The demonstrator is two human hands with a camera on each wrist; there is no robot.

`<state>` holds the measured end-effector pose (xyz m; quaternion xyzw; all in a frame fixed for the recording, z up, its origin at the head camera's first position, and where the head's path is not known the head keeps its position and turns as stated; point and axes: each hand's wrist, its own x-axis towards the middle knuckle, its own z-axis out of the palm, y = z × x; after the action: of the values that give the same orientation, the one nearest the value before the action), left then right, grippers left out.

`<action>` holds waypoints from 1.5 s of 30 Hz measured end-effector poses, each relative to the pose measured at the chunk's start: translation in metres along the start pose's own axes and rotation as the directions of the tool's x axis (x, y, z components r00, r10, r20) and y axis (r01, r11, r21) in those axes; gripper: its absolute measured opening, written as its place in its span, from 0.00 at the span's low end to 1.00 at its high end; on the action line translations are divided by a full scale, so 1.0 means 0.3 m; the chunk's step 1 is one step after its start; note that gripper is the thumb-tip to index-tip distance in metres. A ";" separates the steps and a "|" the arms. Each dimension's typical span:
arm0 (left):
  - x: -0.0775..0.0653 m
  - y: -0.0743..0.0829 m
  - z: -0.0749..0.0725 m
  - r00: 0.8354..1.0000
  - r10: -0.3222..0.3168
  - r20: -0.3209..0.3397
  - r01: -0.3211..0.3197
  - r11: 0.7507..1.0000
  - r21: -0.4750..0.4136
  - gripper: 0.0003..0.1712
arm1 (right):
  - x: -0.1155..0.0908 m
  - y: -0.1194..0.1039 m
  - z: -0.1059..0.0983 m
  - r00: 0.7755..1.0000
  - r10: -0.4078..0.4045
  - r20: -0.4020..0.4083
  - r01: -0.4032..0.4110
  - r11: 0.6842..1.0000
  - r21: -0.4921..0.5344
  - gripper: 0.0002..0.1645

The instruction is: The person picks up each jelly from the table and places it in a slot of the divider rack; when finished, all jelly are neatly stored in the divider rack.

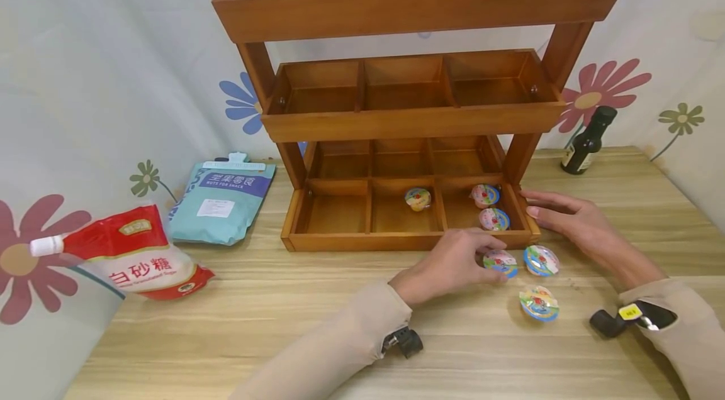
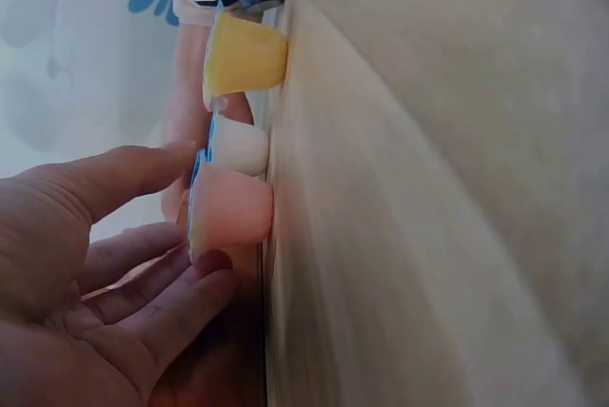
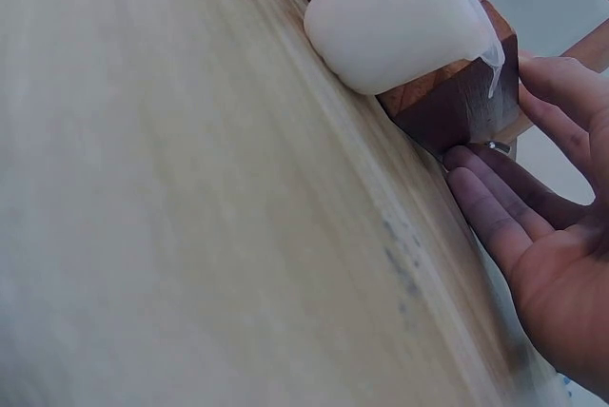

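My left hand (image 1: 453,265) pinches a pink jelly cup (image 2: 233,207) between thumb and fingers, the cup's base down at the tabletop. Just right of it stand a white jelly cup (image 1: 540,260) and, nearer to me, a yellow jelly cup (image 1: 540,304). My right hand (image 1: 578,224) rests its fairly straight fingers against the right end of the wooden rack (image 1: 362,241); the right wrist view has the fingertips (image 3: 461,179) right at the rack's lower corner. In the rack's bottom front row, a yellow jelly cup (image 1: 418,199) lies in the middle compartment and two pink jelly cups (image 1: 494,219) in the right one.
Two upper tiers of the rack (image 1: 413,126) overhang the bottom compartments. Left of it lie a blue snack pouch (image 1: 221,202) with a clip and a red-and-white sugar bag (image 1: 141,255) with a spout. A dark sauce bottle (image 1: 588,141) stands at the back right.
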<state>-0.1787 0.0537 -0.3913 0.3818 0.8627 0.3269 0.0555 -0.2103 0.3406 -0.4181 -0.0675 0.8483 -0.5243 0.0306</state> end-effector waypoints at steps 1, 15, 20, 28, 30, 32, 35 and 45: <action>0.000 0.000 0.001 1.000 0.005 -0.001 -0.005 1.000 0.009 0.27 | 0.001 -0.001 0.000 1.000 -0.001 0.001 0.001 1.000 0.000 0.32; 0.000 -0.004 0.022 0.999 0.039 -0.023 -0.038 0.997 0.069 0.26 | 0.000 0.003 -0.001 1.000 -0.002 0.008 0.002 1.000 0.009 0.32; 0.000 -0.002 0.024 0.999 0.032 -0.030 -0.030 0.998 0.062 0.25 | 0.000 0.002 0.000 1.000 -0.006 0.009 0.006 1.000 0.024 0.32; -0.006 0.005 0.018 0.999 0.013 -0.044 -0.010 0.998 0.060 0.24 | 0.000 0.000 0.001 1.000 -0.009 0.009 0.009 1.000 0.026 0.32; -0.010 0.008 0.011 0.999 0.010 -0.048 -0.008 0.998 0.055 0.24 | -0.001 0.000 0.001 1.000 -0.004 0.010 0.004 1.000 0.023 0.32; -0.013 0.011 0.003 0.998 0.013 -0.054 -0.010 0.998 0.054 0.24 | -0.001 0.000 0.000 1.000 0.002 0.010 -0.002 1.000 0.017 0.33; -0.018 0.015 -0.013 0.998 0.018 -0.064 -0.014 0.999 0.052 0.24 | -0.001 0.000 -0.002 1.000 0.012 0.007 -0.012 1.000 -0.003 0.33; -0.034 0.007 -0.091 0.988 0.041 -0.148 -0.046 0.998 -0.035 0.22 | -0.002 0.001 -0.004 1.000 0.023 -0.007 -0.024 0.999 -0.030 0.34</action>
<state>-0.1796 0.0335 -0.3702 0.3742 0.8495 0.3719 -0.0081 -0.2097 0.3419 -0.4179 -0.0562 0.8569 -0.5114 0.0328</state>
